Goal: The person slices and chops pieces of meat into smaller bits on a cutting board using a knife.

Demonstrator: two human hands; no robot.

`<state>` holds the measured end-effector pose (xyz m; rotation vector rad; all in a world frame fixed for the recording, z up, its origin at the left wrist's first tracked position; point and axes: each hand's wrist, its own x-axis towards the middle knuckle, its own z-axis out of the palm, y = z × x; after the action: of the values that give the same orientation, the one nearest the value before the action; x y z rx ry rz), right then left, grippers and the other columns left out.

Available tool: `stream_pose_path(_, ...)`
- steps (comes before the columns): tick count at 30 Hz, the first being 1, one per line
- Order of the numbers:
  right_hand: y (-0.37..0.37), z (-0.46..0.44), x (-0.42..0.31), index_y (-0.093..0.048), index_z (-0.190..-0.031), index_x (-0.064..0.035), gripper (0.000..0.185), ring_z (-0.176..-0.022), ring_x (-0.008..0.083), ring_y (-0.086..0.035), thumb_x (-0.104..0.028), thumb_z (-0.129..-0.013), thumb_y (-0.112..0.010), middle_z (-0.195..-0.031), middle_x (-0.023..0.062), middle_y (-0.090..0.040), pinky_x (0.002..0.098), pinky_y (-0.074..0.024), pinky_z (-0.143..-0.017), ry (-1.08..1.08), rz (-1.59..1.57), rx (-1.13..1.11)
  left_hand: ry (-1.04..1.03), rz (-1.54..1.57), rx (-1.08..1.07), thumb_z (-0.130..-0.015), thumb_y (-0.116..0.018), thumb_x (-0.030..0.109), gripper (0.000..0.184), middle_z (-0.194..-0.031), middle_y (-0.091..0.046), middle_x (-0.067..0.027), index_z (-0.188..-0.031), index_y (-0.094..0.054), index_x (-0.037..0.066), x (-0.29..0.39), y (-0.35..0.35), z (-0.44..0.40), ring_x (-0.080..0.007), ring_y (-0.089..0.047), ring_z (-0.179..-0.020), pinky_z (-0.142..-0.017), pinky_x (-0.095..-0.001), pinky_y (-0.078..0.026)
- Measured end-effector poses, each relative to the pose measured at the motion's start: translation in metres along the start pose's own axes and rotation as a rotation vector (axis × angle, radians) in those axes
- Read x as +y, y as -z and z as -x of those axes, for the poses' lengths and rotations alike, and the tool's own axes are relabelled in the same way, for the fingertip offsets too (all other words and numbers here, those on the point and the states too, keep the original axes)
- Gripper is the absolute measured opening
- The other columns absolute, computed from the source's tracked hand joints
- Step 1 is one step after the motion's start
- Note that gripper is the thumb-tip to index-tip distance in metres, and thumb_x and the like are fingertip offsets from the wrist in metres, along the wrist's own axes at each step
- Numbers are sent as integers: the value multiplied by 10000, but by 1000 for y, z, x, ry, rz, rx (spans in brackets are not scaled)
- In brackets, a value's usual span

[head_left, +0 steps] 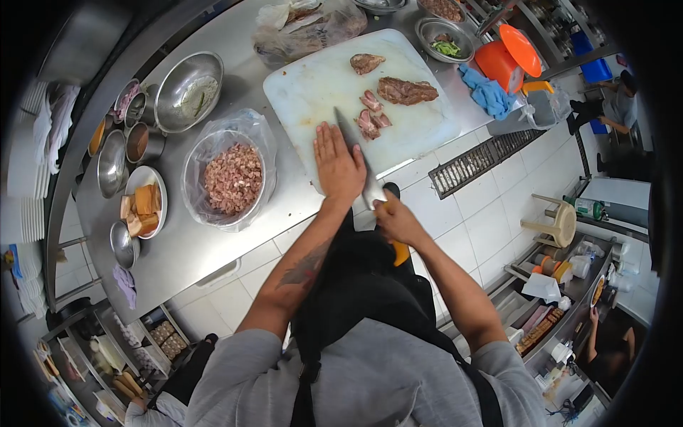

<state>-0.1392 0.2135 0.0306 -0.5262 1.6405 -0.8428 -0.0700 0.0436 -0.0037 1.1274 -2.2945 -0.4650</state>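
Note:
My right hand (400,224) is wrapped round the yellow handle of a large knife (353,147), whose blade points away from me over the front edge of the white cutting board (302,92). Flat beside the blade lies my left hand (339,162), fingers stretched out on the board. Beyond the knife tip are small cut meat pieces (367,124), a larger chunk of meat (407,91) and a smaller chunk (366,64). To the left, a plastic-lined bowl holds diced meat (233,178).
Metal bowls (188,92) and a white dish of yellow blocks (144,203) stand at the left. A plastic bag (306,35) lies behind the board. At the right are a blue cloth (489,92) and an orange container (496,65). Other people are farther off.

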Motion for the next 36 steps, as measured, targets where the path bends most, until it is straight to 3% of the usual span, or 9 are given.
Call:
stream_pose_path(2, -26, -3, -18, -456, -1344, 9, 411, -431, 138, -530, -329, -1111, -488, -646, 29, -528, 312, -468, -413, -4, -81, -8, 17, 52, 16, -1004, -530, 119, 575, -1609, -405, -311, -1527, -434, -100, 7, -8, -4, -416, -326, -1551, -1292, -512, -221)
stream_pose_path(7, -52, -2, -62, -461, -1130, 11, 217, -775, 553, -648, -193, -1068, -498, -793, 346, -663, 635, -504, -744, 399, 352, 106, 215, 659, 358, -985, -423, -65, 583, -1621, -451, -234, -1567, -437, -41, -12, 33, -30, -334, -432, -1514, -1238, -410, -349)
stream_pose_path(12, -47, 39, -136, -504, -1246, 47, 342, -698, 504, -661, -238, -1061, -537, -708, 274, -652, 592, -521, -699, 642, 660, -143, 305, 411, 813, -1017, -463, -39, 440, -1268, -735, -188, -1433, -609, -34, -80, 175, -63, -243, -717, -1128, -1044, -368, -532)
stream_pose_path(15, -6, 54, -139, -516, -1286, 37, 347, -857, 498, -700, -223, -1057, -517, -873, 311, -709, 603, -538, -821, 431, 911, -210, 242, 548, 793, -1033, -526, 21, 303, -1031, -787, -141, -1269, -705, -42, -151, 168, -40, -186, -730, -914, -873, -328, -580)
stream_pose_path(17, 24, 52, -123, -513, -1307, 42, 377, -867, 506, -698, -246, -1063, -518, -903, 318, -711, 602, -537, -834, 354, 911, -85, 247, 92, 352, -1039, -579, 72, 230, -981, -784, -128, -1169, -728, -44, -165, 179, -21, -172, -717, -919, -817, -306, -574)
stream_pose_path(21, 69, 67, -122, -500, -1316, 49, 406, -860, 531, -682, -278, -1076, -533, -882, 312, -709, 581, -537, -808, 268, 797, 49, 325, 336, 661, -967, -677, 99, 212, -969, -785, -167, -1137, -768, 11, -122, 199, -40, -233, -756, -871, -800, -348, -587)
stream_pose_path(26, 83, 78, -127, -496, -1187, 18, 324, -537, 318, -670, -275, -1078, -579, -657, 175, -646, 433, -515, -509, 195, 536, 243, -91, 261, -160, -912, -729, 121, 230, -1086, -750, -199, -1119, -783, 36, -31, 101, -52, -311, -739, -949, -854, -414, -593)
stream_pose_path(30, 88, 78, -117, -482, -1161, 16, 277, -453, 139, -550, -229, -1081, -584, -623, 45, -545, 325, -440, -409, 186, 447, 246, -301, -92, -141, -827, -704, 37, 221, -1090, -711, -211, -1033, -769, -8, -34, 42, -37, -376, -669, -1082, -930, -419, -569)
stream_pose_path(36, 88, 81, -97, -464, -1065, -7, 276, -457, 226, -612, -259, -1076, -576, -601, 119, -583, 390, -493, -445, 176, 409, 255, -220, -27, -235, -759, -657, -31, 208, -974, -703, -204, -948, -741, -3, -47, 48, -27, -386, -682, -977, -887, -454, -572)
